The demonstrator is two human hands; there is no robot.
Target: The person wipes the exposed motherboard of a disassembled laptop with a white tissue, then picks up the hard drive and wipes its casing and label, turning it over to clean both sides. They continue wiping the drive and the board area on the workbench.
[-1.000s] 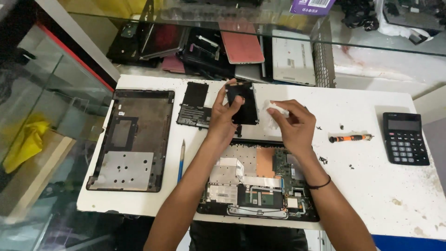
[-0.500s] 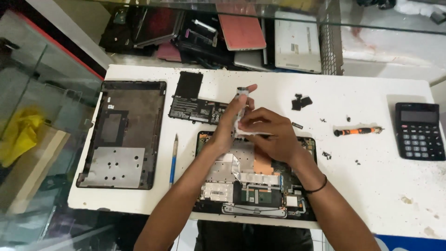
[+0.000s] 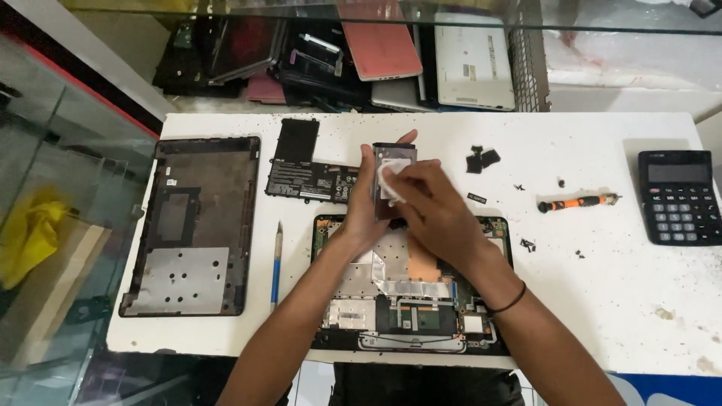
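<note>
While the left hand (image 3: 366,210) gripped a flat dark rectangular part (image 3: 394,162) by its left edge, with the thumb tip showing at its top corner, the part stood raised above the rear edge of the opened laptop base (image 3: 412,301). Fingers of the right hand (image 3: 436,207) were pinched on a small white wipe (image 3: 389,183) and pressed it against the face of the part, so both hands were closed, each on its own thing. A dark band (image 3: 510,302) circled the right wrist.

Just left of the part, a black L-shaped battery pack (image 3: 307,165) lay flat on the white bench (image 3: 602,301), and farther left sat the removed bottom cover (image 3: 193,225), inner side up. A blue-handled tool (image 3: 277,265) lay between the cover and the laptop base. To the right were small black pieces (image 3: 481,159), scattered screws (image 3: 529,244), an orange-handled screwdriver (image 3: 577,202) and a black calculator (image 3: 679,197), all well apart from the hands. Stacked laptops (image 3: 421,56) lay beyond the bench.
</note>
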